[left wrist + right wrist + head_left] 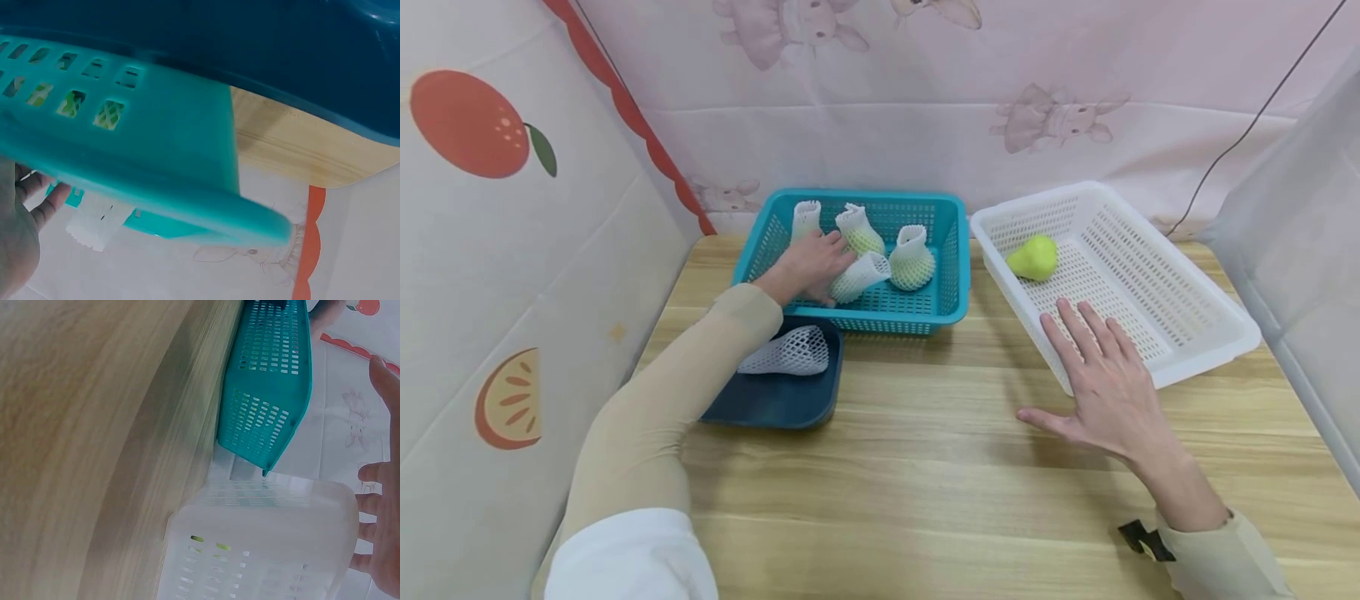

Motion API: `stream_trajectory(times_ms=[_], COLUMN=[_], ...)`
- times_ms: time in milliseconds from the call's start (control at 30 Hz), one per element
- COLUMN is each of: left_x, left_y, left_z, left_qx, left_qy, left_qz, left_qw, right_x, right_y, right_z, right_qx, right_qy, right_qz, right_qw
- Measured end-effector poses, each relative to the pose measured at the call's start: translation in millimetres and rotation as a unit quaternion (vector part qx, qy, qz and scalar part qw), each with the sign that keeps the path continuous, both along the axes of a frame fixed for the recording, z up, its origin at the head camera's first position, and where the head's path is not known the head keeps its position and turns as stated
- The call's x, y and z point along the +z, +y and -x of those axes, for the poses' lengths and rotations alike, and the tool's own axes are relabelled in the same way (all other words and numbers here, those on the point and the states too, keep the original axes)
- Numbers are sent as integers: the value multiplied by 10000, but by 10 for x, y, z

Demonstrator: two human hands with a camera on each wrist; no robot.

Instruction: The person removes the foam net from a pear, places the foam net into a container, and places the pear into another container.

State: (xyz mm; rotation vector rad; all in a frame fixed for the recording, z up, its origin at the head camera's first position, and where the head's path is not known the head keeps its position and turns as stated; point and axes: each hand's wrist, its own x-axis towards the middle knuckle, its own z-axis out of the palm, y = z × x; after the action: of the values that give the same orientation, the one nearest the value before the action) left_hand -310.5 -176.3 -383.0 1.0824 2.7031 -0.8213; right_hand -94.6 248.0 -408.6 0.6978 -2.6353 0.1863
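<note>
In the head view my left hand (818, 265) reaches into the teal basket (955, 312), spread among several green pears in white foam nets. The net-covered pear (850, 282) nearest it lies tilted by my thumb, and another netted pear (912, 260) stands to the right. The left wrist view shows the fingers (51, 203) loosely extended near a foam net (95, 219); the basket wall hides part of them. My right hand (1108, 387) is spread over the near rim of the white basket (1206, 358), holding nothing. Inside that basket lies a bare green pear (1035, 257).
A dark blue tray (775, 408) with an empty white foam net (790, 352) sits in front of the teal basket, under my left forearm. All stand on a wooden table (925, 467). Cloth-covered walls (925, 150) enclose the back and sides.
</note>
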Motion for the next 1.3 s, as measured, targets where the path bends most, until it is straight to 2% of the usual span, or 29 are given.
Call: stream_trajectory(times_ms=[367,933,1300], left_x=[50,196,300], left_y=[7,-55,-75], left_z=[-36,-91,-187], left_qx=[60,301,358], left_qy=[-37,-119,-12], left_qz=[33,-486,-754], left_qw=[10000,9983,9965], right_x=[-3,-12,-16], right_y=[-4,-9,-21], right_z=[-2,16,27], right_qx=[12,70,92], right_qy=[39,71,68], right_qz=[23,54,71], right_qw=[10000,9999,9999])
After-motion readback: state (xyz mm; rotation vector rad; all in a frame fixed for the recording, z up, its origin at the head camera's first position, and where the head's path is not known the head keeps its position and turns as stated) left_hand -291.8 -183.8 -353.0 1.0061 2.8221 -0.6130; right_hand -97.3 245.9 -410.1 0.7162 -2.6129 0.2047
